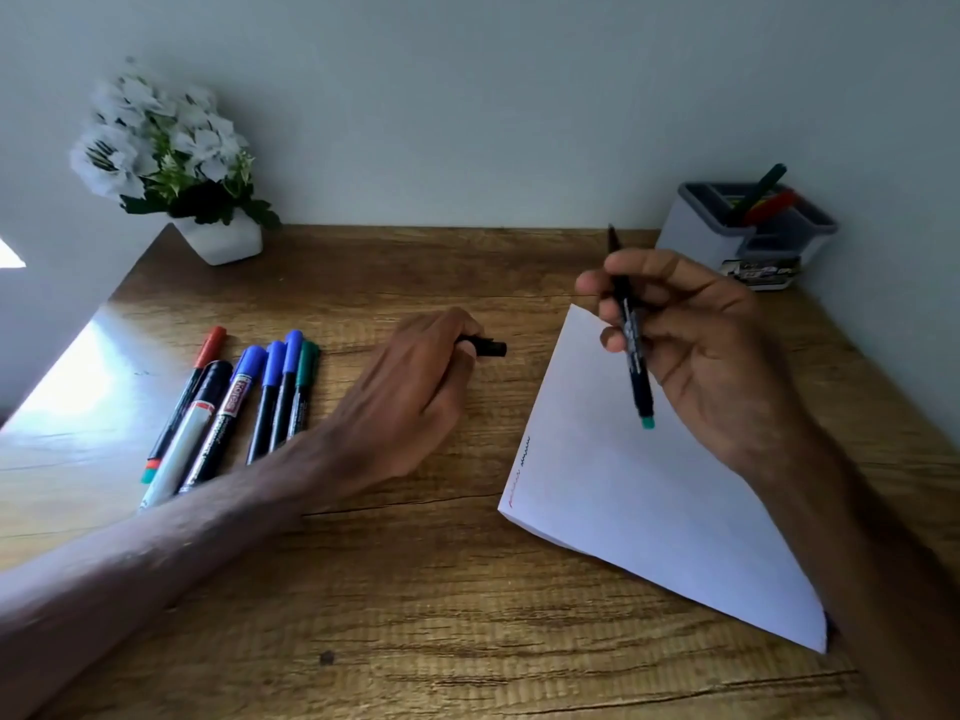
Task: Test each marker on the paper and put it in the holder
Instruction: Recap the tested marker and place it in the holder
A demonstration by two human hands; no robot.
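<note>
Nearest, the wooden table (pixel 415 615) shows bare grain, and a white sheet of paper (pixel 649 511) lies at an angle on its right side, with a short red squiggle and a short dark one along its left edge. Above the paper, the right hand (pixel 696 345) holds an uncapped black marker (pixel 635 356) pinched between thumb and curled fingers, its tip pointing away towards the far wall and its teal end plug towards the paper; the marker is lifted off the sheet. To the left of the paper, the left hand (pixel 415 387) rests over the table with fingers closed around a black cap (pixel 491 348), whose end pokes out past the fingertips. Further left, a row of capped markers (pixel 234 402) lies side by side on the table: red, black, three blue and one green cap. At the far right against the wall stands a grey holder (pixel 711 231) with a dark marker and a red one inside. At the far left sits a white pot of white flowers (pixel 171 158).
</note>
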